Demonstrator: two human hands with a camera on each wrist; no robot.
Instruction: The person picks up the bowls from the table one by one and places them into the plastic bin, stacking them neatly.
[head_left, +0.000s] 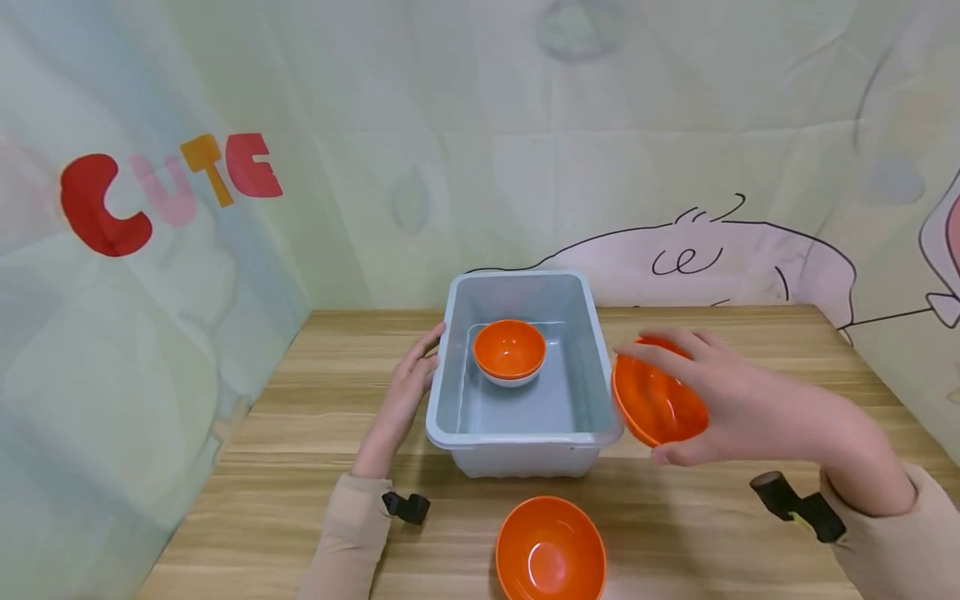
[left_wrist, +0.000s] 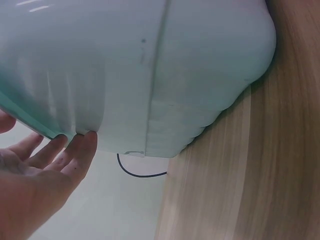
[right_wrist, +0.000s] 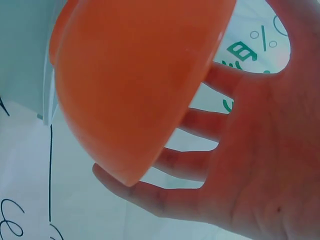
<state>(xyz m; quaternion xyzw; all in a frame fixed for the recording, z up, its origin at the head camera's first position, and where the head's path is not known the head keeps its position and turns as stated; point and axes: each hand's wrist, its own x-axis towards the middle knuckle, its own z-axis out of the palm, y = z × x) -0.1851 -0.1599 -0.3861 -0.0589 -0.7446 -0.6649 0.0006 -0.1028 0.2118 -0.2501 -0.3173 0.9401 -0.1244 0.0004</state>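
An orange bowl (head_left: 652, 396) is held tilted on its side by my right hand (head_left: 738, 404), just right of the grey-blue plastic bin (head_left: 525, 439). Fingers reach over its upper edge and the thumb is at the lower edge. In the right wrist view the smooth outside of this bowl (right_wrist: 130, 85) fills much of the picture. My left hand (head_left: 411, 379) touches the bin's left side. Its fingertips (left_wrist: 90, 137) press at the rim from outside in the left wrist view. Inside the bin, an orange bowl (head_left: 510, 348) sits in a white one (head_left: 512, 382).
Another orange bowl (head_left: 551, 546) stands upright on the wooden table (head_left: 300, 467), in front of the bin. Behind the table hangs a printed cloth (head_left: 450, 167) with letters and line drawings. Each wrist carries a small black camera mount (head_left: 405, 507).
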